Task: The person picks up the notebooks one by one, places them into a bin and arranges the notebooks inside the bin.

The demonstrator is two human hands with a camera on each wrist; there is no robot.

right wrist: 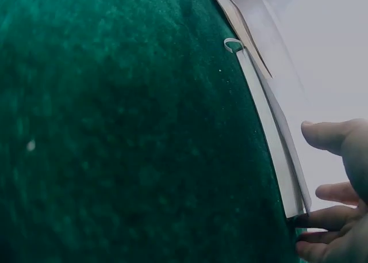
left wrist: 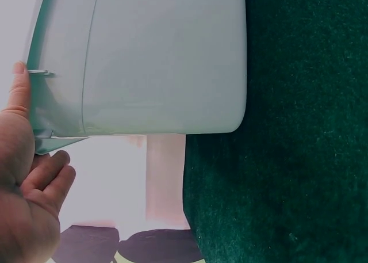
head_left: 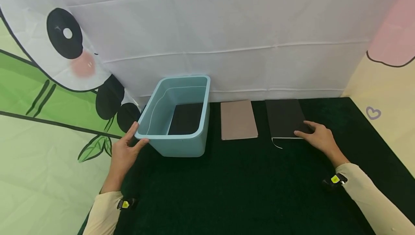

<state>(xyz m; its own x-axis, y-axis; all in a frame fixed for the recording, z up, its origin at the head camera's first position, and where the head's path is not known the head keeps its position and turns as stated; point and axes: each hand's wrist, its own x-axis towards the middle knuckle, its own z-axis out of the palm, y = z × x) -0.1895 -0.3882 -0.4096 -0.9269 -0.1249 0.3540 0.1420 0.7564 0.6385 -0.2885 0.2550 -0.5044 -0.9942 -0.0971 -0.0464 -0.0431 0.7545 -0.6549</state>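
My left hand (head_left: 124, 153) rests at the near left corner of a light blue plastic bin (head_left: 175, 137). Its thumb lies against the front rim and a finger reaches along the left side; in the left wrist view the other fingers (left wrist: 49, 179) bend loosely beneath the rim. Inside the bin lies a flat black item (head_left: 185, 119). At the right, a black notebook (head_left: 285, 118) with a white ribbon lies flat. My right hand (head_left: 319, 138) is at its near right corner, thumb over the cover; in the right wrist view fingertips (right wrist: 316, 218) meet the notebook's corner, thumb raised.
A pinkish-beige notebook (head_left: 238, 120) lies between the bin and the black notebook. Dark green cloth (head_left: 227, 191) covers the table. Behind it hangs a white backdrop (head_left: 243, 40), with printed cartoon panels at both sides.
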